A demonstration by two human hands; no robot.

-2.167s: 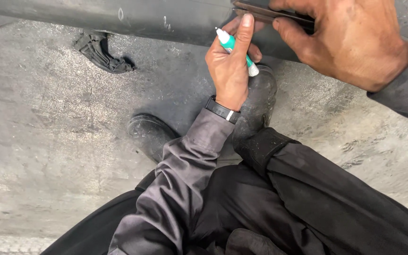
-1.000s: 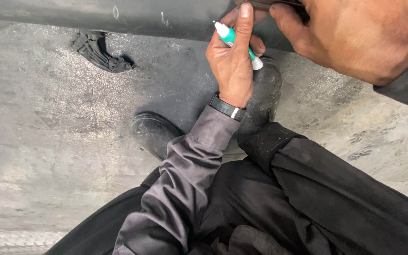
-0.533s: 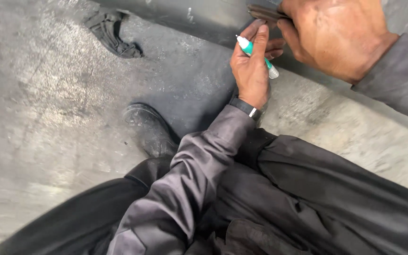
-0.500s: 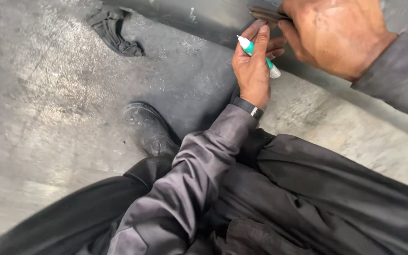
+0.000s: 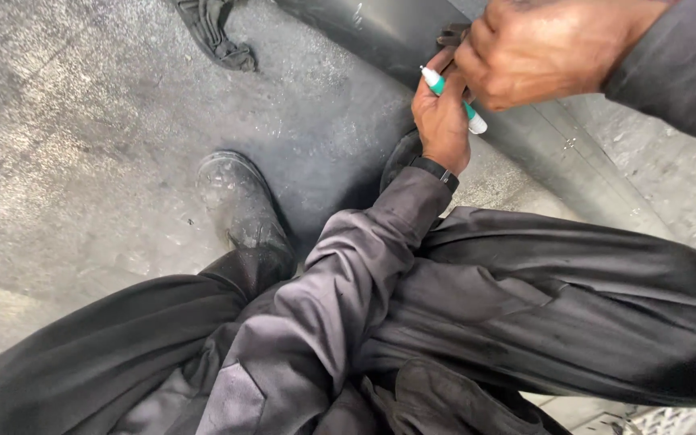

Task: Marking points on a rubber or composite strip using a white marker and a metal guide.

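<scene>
While the left hand keeps a closed grip on a green-and-white marker, the right hand curls shut just above it, against the dark metal beam; whether it holds anything cannot be told.

Head view, steeply down, close.

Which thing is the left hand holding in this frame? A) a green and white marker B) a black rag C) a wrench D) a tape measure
A: the left hand grips a green and white marker, close beside the right hand at the dark metal beam.
</scene>
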